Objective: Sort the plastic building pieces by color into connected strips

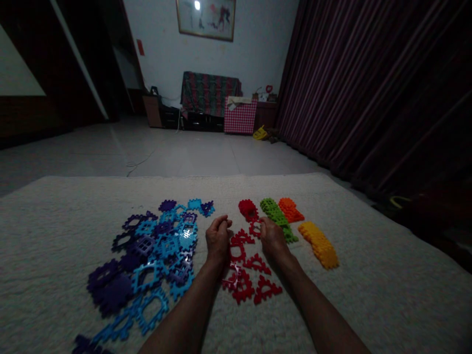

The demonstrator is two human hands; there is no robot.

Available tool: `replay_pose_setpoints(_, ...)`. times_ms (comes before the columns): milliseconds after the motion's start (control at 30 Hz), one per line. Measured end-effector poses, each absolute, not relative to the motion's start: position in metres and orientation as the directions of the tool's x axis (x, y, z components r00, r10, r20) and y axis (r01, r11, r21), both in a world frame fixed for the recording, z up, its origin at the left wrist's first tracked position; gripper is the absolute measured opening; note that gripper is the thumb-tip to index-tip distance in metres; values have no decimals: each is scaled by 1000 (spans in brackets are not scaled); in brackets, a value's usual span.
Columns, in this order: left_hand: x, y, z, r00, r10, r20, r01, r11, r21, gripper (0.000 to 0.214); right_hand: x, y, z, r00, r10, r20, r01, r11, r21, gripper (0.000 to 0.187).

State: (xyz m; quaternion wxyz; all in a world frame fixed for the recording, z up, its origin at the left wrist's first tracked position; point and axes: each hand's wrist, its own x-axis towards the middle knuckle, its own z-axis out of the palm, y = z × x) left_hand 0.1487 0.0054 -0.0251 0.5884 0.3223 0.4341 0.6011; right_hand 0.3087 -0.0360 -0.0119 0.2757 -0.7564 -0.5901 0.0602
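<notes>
My right hand (273, 238) pinches a small red toothed-edge building piece (254, 228) between thumb and fingers, just above the cover. Across from it, my left hand (217, 237) is curled closed; whether anything sits inside its fingers is hidden. Between my forearms lie several loose red toothed pieces (243, 286), some triangular and some framed with openings. Beyond my hands stands a tight row of red pieces (248, 209). Right behind my right hand is a row of green pieces (276, 216).
A wide spread of blue and purple toothed pieces (162, 241) covers the left side. Orange pieces (290, 209) and a yellow row (317, 244) lie at the right. All rest on a pale quilted cover (383, 275). A dark curtain (332, 73) hangs at the right.
</notes>
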Motion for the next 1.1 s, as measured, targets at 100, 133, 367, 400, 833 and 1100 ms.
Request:
replay_pose_setpoints(100, 148, 6, -27, -91, 988, -127, -421, 78, 904, 39, 303, -38, -8, 275, 939, 205, 816, -114, -567, 37)
replay_pose_setpoints(133, 148, 6, -27, -90, 987, -129, -416, 81, 906, 40, 302, -39, -5, 262, 946, 189, 795, -100, -598, 37)
replay_pose_setpoints(367, 145, 5, -21, -92, 984, -149, -428, 96, 899, 43, 310, -43, 4, 253, 962, 100, 758, -133, -639, 40)
replay_pose_setpoints(400, 145, 5, -20, -91, 984, -156, -435, 102, 895, 44, 311, -42, 2, 236, 965, 118, 779, -115, -616, 39)
replay_pose_setpoints(833, 146, 6, -23, -122, 980, -158, -485, 80, 871, 40, 289, -52, -4, 301, 919, 257, 905, -189, -382, 41)
replay_pose_setpoints(1100, 146, 6, -20, -111, 979, -172, -482, 98, 871, 43, 290, -51, -7, 238, 939, 247, 923, -140, -357, 43)
